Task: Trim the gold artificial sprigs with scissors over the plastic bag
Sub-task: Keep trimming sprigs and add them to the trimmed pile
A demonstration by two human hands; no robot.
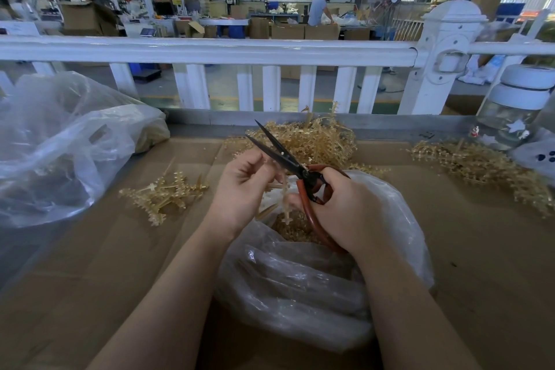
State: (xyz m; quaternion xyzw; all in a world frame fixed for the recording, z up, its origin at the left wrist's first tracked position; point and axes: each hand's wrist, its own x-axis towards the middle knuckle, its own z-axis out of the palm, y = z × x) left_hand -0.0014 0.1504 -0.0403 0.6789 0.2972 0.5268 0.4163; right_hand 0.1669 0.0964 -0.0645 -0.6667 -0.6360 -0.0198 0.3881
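Over the middle of the frame, just above the open mouth of the plastic bag point(315, 279), both hands are working close together. The right hand point(339, 210) is curling round the red handles of the scissors point(288, 159), and the black blades are standing slightly parted, pointing toward the upper left of the frame. The left hand point(243, 186) is pinching a gold sprig point(285, 204) between curled fingers and thumb, and the sprig is hanging nearly upright, its long axis running from the fingertips down toward the gold clippings point(295, 228) lying inside the bag.

What the coming cut seems to turn on is this: the sprig is lying below and toward the lower right of the blades, close to the pivot and the handles rather than between the tips. So the blades are crossing above the left hand's fingers, not yet straddling the stem, as far as can be told. Judging from this, either the left hand needs to be lifting the sprig into the parted blades or the scissors need to be dropping back toward it; the left hand is the nearer to the stem's top.

More sprigs are waiting: a small pile point(165, 192) at left centre, a heap point(315, 138) behind the hands, another spread point(480, 168) at right. All are lying on brown cardboard point(90, 279).
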